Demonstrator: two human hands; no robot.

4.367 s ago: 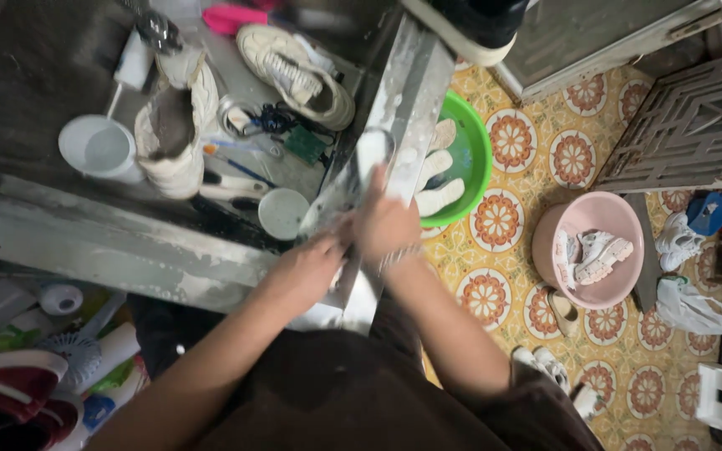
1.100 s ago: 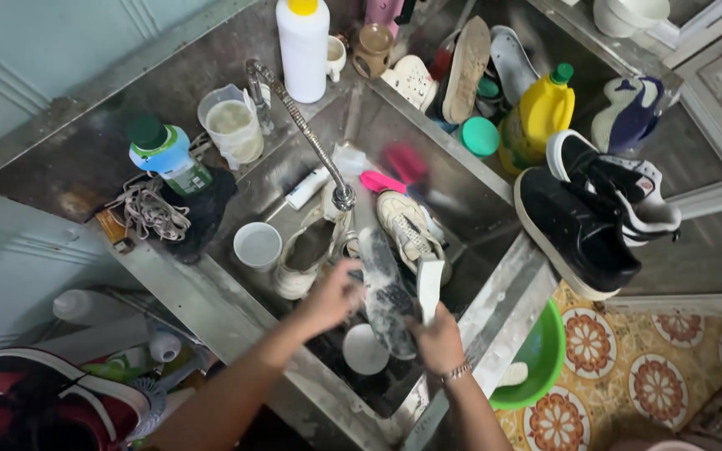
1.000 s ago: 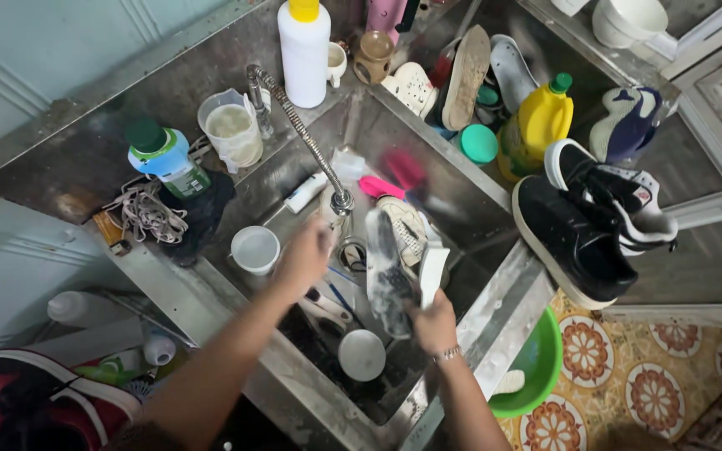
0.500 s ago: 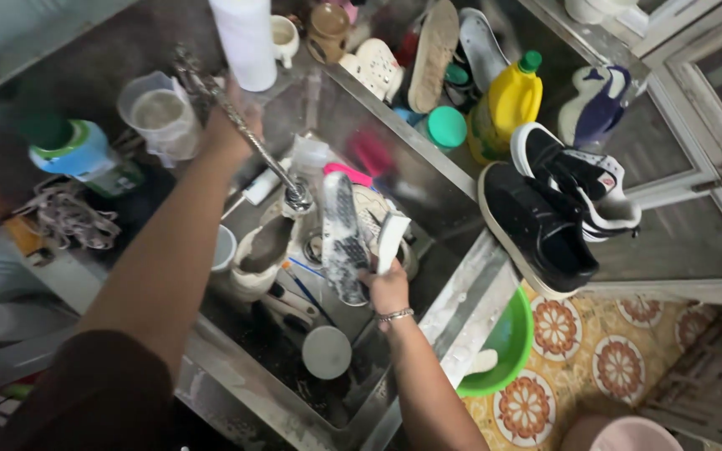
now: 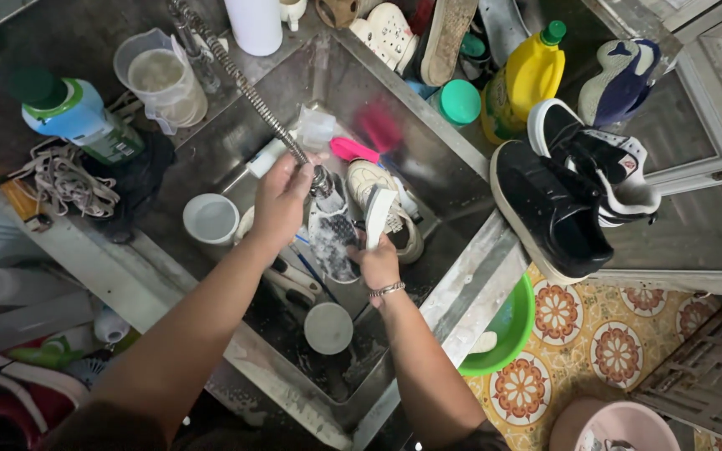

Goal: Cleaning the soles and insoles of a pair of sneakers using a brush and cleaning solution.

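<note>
Gripping faucet hose (image 5: 248, 88), left hand (image 5: 280, 200); right hand (image 5: 378, 260) holding soapy insole (image 5: 333, 238), yellow bottle (image 5: 521, 82) behind

yellow bottle (image 5: 528, 79), green cap, right ledge | blue-white bottle (image 5: 73, 117), green label, left counter | white bottle (image 5: 254, 23), top edge

A steel desk (image 5: 85, 259) is set around a sink (image 5: 453, 179). On it a yellow bottle (image 5: 526, 79), black shoes (image 5: 557, 205), a measuring jug (image 5: 163, 83) and tangled laces (image 5: 64, 184) are placed
</note>
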